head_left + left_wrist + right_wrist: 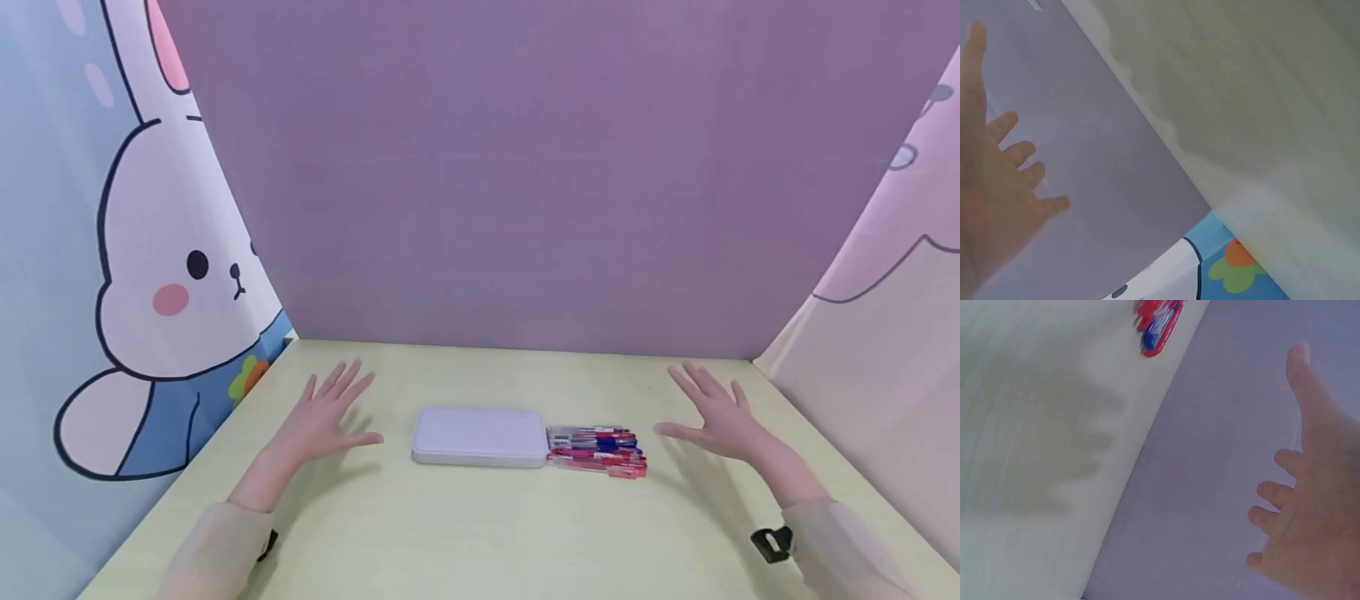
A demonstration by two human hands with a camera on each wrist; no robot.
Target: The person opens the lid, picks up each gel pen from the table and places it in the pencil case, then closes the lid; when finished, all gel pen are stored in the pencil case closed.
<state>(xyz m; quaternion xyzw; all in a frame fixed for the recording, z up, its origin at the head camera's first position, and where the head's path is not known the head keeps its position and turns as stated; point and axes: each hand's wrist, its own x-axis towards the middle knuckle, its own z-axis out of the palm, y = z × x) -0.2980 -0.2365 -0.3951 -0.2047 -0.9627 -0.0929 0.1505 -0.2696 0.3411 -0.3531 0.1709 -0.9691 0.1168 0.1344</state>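
A flat white case with rounded corners lies lid-up on the table in the head view. Against its right end is a bundle of pens with red, blue and clear barrels, their caps pointing right. My left hand hovers left of the case, fingers spread and holding nothing. Over on the right, beyond the pen caps, my right hand is raised with spread fingers, nothing in its grasp. Both hands cast shadows on the tabletop. The pens also appear at the top of the right wrist view.
The pale wooden table ends at a purple backdrop. A curtain with a cartoon rabbit hangs along the left side, and a pink and cream curtain along the right. Black bands show at the wrists.
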